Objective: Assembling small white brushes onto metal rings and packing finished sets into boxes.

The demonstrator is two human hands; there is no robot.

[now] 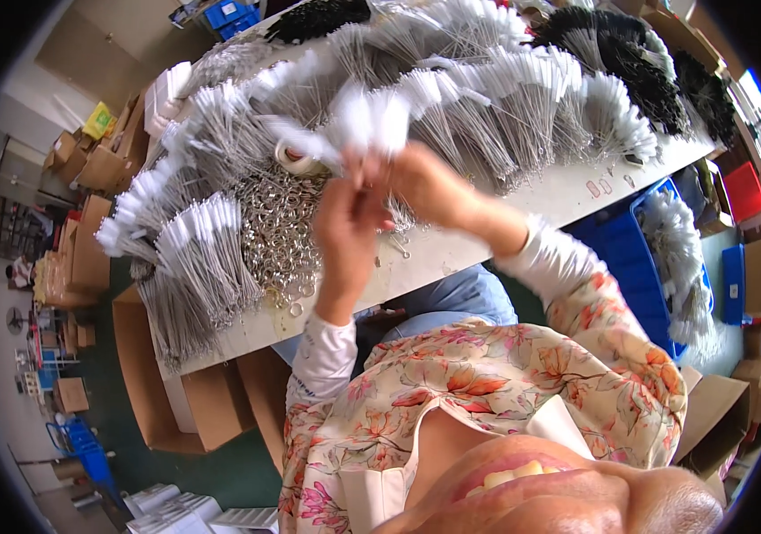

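Above the table my left hand (pixel 345 230) and my right hand (pixel 431 189) meet, fingers closed together around a small bunch of thin wire-handled brushes (pixel 370 120). Their white bristle heads point away from me and are smeared by motion. One more blurred white head (pixel 302 140) slants out to the left. The wire ends between my fingers are hidden. Left of my left hand lies a heap of metal split rings (pixel 278 233), with a roll of white tape (pixel 299 160) at its far edge.
Bundles of white brushes (pixel 202 245) arc around the white table (pixel 505 214); black brushes (pixel 639 80) lie far right. A loose ring (pixel 296 310) sits near the front edge. A blue crate (pixel 612 236) with more brushes stands right, an open cardboard box (pixel 211 405) below left.
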